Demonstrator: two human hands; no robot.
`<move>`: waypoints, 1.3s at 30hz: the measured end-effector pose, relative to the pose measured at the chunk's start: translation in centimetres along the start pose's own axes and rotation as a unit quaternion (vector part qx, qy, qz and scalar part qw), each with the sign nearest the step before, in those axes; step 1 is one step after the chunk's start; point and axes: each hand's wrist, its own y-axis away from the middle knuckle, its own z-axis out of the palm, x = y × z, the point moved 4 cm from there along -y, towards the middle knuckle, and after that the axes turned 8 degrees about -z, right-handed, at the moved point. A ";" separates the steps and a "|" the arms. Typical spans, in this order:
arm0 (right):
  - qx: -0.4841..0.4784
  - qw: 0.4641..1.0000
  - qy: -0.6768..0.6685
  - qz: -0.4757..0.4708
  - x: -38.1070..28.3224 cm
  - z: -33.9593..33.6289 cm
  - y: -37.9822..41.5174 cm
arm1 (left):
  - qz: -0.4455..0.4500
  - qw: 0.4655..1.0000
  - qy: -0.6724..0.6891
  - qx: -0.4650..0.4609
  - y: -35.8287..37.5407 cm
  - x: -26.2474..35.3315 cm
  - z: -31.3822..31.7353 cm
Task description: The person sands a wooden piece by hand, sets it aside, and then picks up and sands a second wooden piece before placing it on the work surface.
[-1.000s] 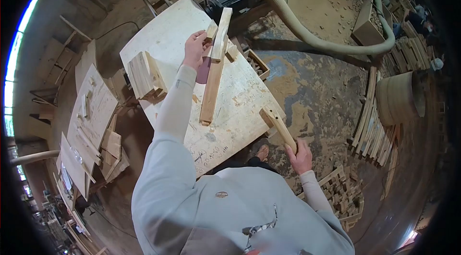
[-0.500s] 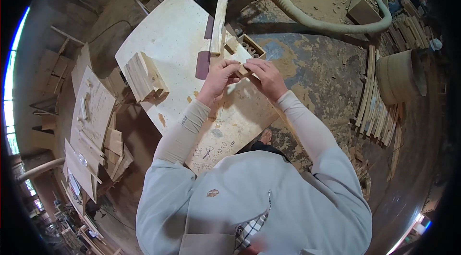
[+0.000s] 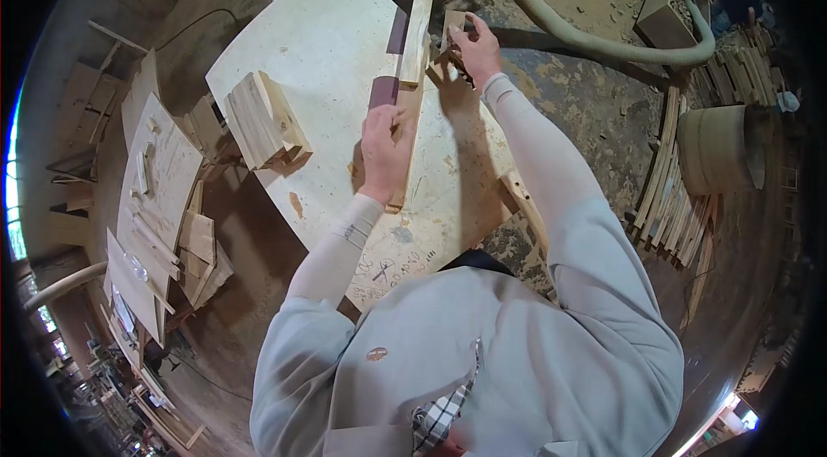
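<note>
My right hand [image 3: 479, 48] pinches a small wooden block [image 3: 452, 26] beyond the right edge of the white worktable [image 3: 301, 43]. To the left of that block, a long wooden piece [image 3: 419, 31] lies along the table beside a dark purple strip [image 3: 384, 92]. My left hand [image 3: 383, 151] rests on a narrow wooden strip [image 3: 407, 143] fixed along the tabletop, at the near end of the purple strip. Its fingers are loosely bent, and their tips are partly hidden. Nothing shows held in it.
A stack of wooden blocks [image 3: 263, 121] sits on the table's left side. A ribbed hose [image 3: 551, 22] curves behind my right hand. On the floor at right are wood strips [image 3: 668, 190] and a round drum [image 3: 715, 147]. Boards [image 3: 164, 164] lean at left.
My hands have parted from the small block they held together. The right hand has moved away from me and to the right; the left has come down onto the table strip.
</note>
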 end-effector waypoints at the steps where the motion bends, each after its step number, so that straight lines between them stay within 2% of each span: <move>1: 0.012 1.000 -0.004 0.021 1.2 0.5 -0.3 | 0.021 1.000 -0.007 -0.003 0.7 -0.2 -0.1; 8: -0.005 0.999 0.038 0.017 3.3 2.0 0.3 | 0.047 0.998 -0.042 -0.003 3.4 -1.2 -0.6; 10: -0.020 0.998 0.019 0.051 3.7 1.8 0.4 | 0.050 0.997 -0.050 -0.004 3.0 -1.0 -0.9; 17: -0.015 0.997 0.067 0.019 5.2 1.9 0.8 | 0.071 0.995 -0.067 -0.003 -0.2 -0.3 0.1; 20: -0.016 0.993 0.116 0.025 5.3 1.6 0.7 | 0.103 0.987 -0.123 -0.010 -2.6 0.6 1.9; 22: -0.014 0.988 0.152 0.009 4.2 1.7 1.2 | 0.139 0.967 -0.212 -0.008 -4.3 0.7 3.7; 27: -0.047 0.990 0.123 0.054 2.2 0.9 1.2 | 0.165 0.927 -0.333 -0.053 -8.2 1.0 7.7; 29: -0.123 0.982 0.132 0.048 2.7 0.5 0.6 | 0.147 0.918 -0.365 -0.053 -8.9 1.3 8.2; 30: -0.157 0.977 0.134 0.050 2.2 0.0 0.7 | 0.149 0.916 -0.369 -0.053 -9.0 1.6 8.2; 34: -0.167 0.967 0.179 0.072 0.2 -2.9 2.8 | 0.120 0.927 -0.349 -0.073 -8.8 1.3 8.2; 36: -0.180 0.977 0.108 0.029 -2.1 -5.7 6.5 | 0.121 0.928 -0.344 -0.072 -8.9 1.0 8.4; 39: -0.178 0.972 0.154 0.017 -2.2 -13.0 15.0 | 0.106 0.932 -0.336 -0.081 -8.6 1.5 8.3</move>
